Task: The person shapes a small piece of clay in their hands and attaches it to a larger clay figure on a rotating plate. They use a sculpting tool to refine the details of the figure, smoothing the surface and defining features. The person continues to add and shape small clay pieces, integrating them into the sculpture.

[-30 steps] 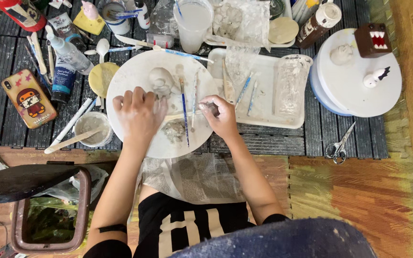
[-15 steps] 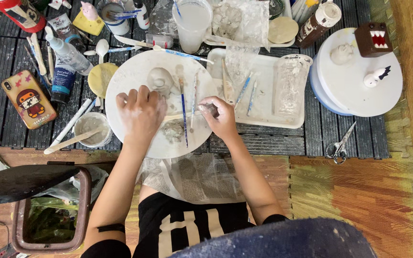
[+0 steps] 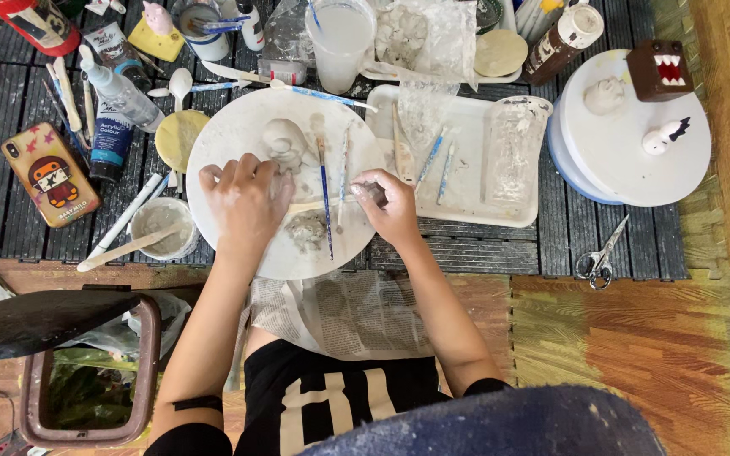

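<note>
- The left hand (image 3: 245, 198) lies curled over a small lump of clay on the round white board (image 3: 238, 135).
- The right hand (image 3: 392, 203) pinches a thin wooden stick (image 3: 318, 203) that points at the lump.
- The stick could poke too deep, or an arm could knock the blue brush (image 3: 324, 194) off.
- Since a moment ago, both hands have hardly moved.

Blue-labelled paint tube (image 3: 112, 139) beside orange cartoon phone case (image 3: 51, 173), far left
</note>
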